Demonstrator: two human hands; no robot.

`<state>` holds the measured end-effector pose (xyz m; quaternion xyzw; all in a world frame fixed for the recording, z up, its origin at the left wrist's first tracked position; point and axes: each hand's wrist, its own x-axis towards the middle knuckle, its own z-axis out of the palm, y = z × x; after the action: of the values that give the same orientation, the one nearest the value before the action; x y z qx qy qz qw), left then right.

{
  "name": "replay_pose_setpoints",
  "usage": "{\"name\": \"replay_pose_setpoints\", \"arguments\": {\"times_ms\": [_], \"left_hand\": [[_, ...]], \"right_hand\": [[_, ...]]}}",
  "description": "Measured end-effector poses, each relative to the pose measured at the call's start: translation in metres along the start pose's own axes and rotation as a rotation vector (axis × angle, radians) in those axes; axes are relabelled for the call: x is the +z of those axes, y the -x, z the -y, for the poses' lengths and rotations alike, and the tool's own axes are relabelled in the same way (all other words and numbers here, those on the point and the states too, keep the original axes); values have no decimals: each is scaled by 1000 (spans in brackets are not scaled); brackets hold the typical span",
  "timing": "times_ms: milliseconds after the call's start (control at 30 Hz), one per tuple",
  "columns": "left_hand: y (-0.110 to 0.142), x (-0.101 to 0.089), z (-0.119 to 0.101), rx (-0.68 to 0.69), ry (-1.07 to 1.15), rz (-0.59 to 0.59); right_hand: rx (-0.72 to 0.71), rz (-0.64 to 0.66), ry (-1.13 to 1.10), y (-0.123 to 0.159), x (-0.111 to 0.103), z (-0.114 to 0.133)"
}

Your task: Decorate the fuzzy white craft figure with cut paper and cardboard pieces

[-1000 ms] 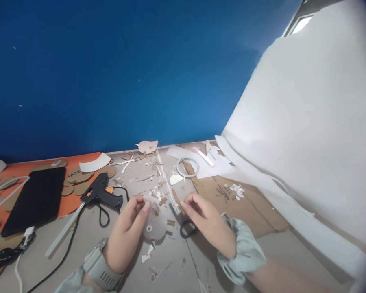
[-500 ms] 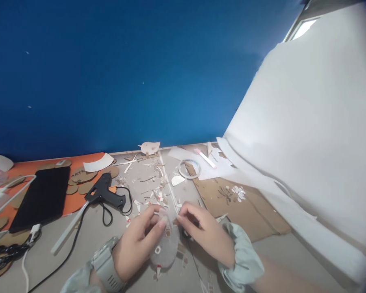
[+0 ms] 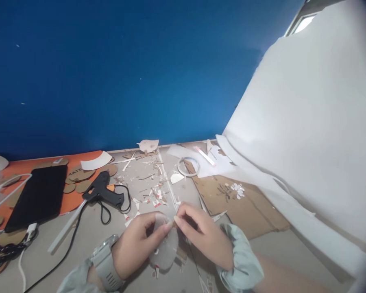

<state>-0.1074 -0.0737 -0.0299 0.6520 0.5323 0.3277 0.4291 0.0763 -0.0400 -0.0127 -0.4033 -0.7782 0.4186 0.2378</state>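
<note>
My left hand (image 3: 142, 240), with a grey watch (image 3: 106, 262) on its wrist, pinches a translucent whitish rounded piece (image 3: 164, 254) between thumb and fingers. That piece hangs below the fingertips, with small marks on it; its material is unclear. My right hand (image 3: 203, 232) is closed in a pinch, its thumb and forefinger tips meeting the left fingertips at the piece's upper edge. Whatever lies between the right fingertips is too small to make out. A pale green scrunched cuff (image 3: 240, 258) circles the right wrist. Paper scraps (image 3: 155, 199) lie scattered just beyond the hands.
A black glue gun (image 3: 105, 193) with a glue stick lies left, beside a black tablet (image 3: 38, 197) and cardboard discs (image 3: 81, 174). A tape roll (image 3: 188, 167), a pink-and-white marker (image 3: 205, 156) and brown cardboard (image 3: 247, 207) are at right. A blue panel (image 3: 140, 73) rises behind.
The right hand has moved left, so its fingertips now meet the left ones. The translucent piece's upper part has shifted in the left fingers. The view has turned slightly.
</note>
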Motion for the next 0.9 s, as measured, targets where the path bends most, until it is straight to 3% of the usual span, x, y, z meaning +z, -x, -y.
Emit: {"name": "replay_pose_setpoints", "arguments": {"times_ms": [267, 633, 900], "left_hand": [[-2, 0, 0, -17, -9, -76], [-1, -1, 1, -18, -47, -31], [-2, 1, -1, -2, 24, -136]], "right_hand": [[60, 6, -49, 0, 1, -2], [58, -19, -66, 0, 3, -1], [80, -6, -76, -1, 6, -1]]}}
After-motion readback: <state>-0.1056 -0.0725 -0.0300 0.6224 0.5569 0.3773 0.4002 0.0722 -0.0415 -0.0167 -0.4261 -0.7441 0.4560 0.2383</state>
